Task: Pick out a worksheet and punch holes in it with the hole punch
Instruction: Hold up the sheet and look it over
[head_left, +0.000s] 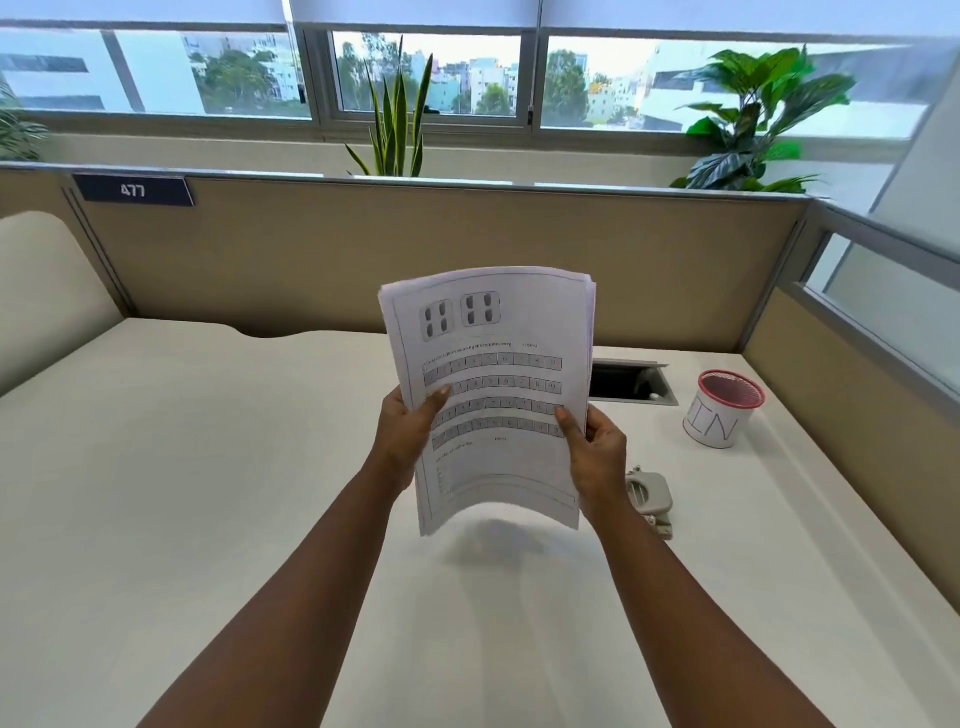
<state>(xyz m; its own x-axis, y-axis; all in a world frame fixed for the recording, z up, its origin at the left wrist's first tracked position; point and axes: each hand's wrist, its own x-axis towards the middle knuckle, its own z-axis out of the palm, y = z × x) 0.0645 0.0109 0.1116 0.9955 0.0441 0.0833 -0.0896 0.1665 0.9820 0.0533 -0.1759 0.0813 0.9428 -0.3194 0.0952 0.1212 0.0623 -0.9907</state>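
Note:
I hold a thin stack of printed worksheets (498, 332) upright above the white desk, the top sheet showing number rows and two dice-like boxes. My left hand (408, 431) grips the stack's left edge with the thumb on the front. My right hand (597, 447) grips its right edge the same way. The lower edge of the sheets curls toward me. A grey hole punch (652, 499) lies on the desk just right of my right wrist, partly hidden by it.
A red mesh cup with a white paper label (722, 410) stands at the right rear of the desk (208, 467). A cable slot (631, 382) opens behind the sheets. Beige partitions (415, 234) close the back and right sides.

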